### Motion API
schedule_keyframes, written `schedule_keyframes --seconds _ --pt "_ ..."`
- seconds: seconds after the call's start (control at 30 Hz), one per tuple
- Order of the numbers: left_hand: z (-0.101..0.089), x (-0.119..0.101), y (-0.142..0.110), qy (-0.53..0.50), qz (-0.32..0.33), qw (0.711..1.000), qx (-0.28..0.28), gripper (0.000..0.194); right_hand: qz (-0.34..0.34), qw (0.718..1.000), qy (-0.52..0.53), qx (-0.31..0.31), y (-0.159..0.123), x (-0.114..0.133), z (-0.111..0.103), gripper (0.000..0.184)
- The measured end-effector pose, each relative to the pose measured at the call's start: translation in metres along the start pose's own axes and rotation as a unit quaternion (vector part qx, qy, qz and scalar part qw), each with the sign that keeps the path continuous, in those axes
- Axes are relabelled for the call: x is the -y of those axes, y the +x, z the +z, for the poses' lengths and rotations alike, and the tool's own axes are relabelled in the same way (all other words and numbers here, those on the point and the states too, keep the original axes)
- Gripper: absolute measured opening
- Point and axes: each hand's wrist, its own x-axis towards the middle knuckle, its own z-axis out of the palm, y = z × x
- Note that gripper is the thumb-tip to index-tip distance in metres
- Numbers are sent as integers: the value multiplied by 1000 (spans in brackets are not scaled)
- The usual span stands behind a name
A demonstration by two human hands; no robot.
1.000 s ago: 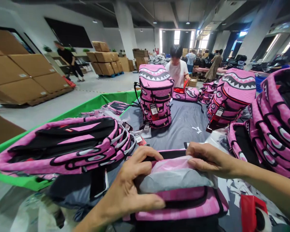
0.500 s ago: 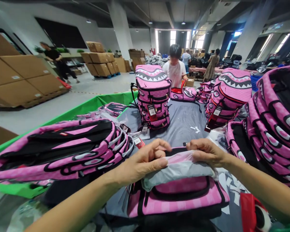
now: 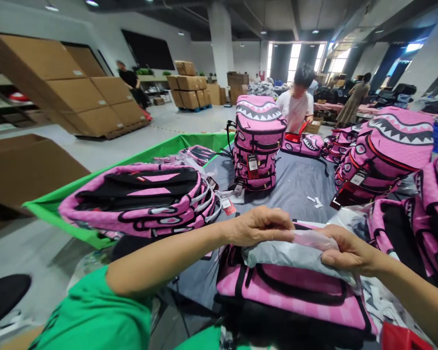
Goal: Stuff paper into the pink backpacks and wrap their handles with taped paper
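Two hands grip a grey plastic wrap (image 3: 295, 256): the left hand (image 3: 261, 226) and right hand (image 3: 350, 252) have fingers (image 3: 277, 228) curled shut on its upper edge. It covers part of a pink backpack (image 3: 277, 287) lying flat on the table (image 3: 295, 194).

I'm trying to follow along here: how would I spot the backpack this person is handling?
Find the long grey-covered table. At its near edge lies a pink backpack with black trim. Unlike the other backpacks, it has grey plastic wrap across its top, under the left hand and right hand.
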Motion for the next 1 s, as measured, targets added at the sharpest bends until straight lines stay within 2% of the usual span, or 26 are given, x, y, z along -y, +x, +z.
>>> schedule_keyframes --seconds 0.1,0.2,0.3,0.33,0.4,0.47,0.57,0.6,0.67,0.73,0.77,0.83,0.93,1.0 --pt "2 6 1 -26 3 1000 1 31 37 998 34 28 -1 0 1 55" --pt "4 10 -1 -78 -27 996 18 34 36 998 54 15 -3 -2 1 57" --pt "7 12 -3 -47 -25 998 -32 38 27 997 55 -40 -2 0 -1 59" --pt "7 11 -4 -12 -8 998 -60 39 29 997 53 -53 -1 1 -2 59" --pt "7 9 -6 79 66 988 -113 39 39 996 50 -62 0 7 -5 61" --pt "5 5 -10 185 163 958 -149 38 48 997 44 -52 -1 13 -7 64" --pt "4 -4 -21 363 282 875 -150 33 34 998 -30 -51 -7 25 -3 68" --pt "6 -7 -27 413 318 842 -141 31 12 995 -75 -56 -9 29 1 68" --pt "15 -9 -41 473 377 780 -161 26 -48 981 -174 -69 -14 36 10 65" --pt "28 -8 -54 497 383 749 -212 19 -106 958 -257 -68 -18 42 19 59" --pt "34 -7 -60 500 374 743 -241 16 -125 947 -291 -60 -19 44 22 56" --pt "40 -3 -66 493 336 752 -281 13 -149 925 -345 -51 -21 49 25 52" --pt "35 1 -66 475 343 784 -207 8 -167 894 -414 -43 -23 55 23 47" --pt "27 0 -64 477 368 785 -146 12 -173 863 -473 -39 -24 60 23 41"
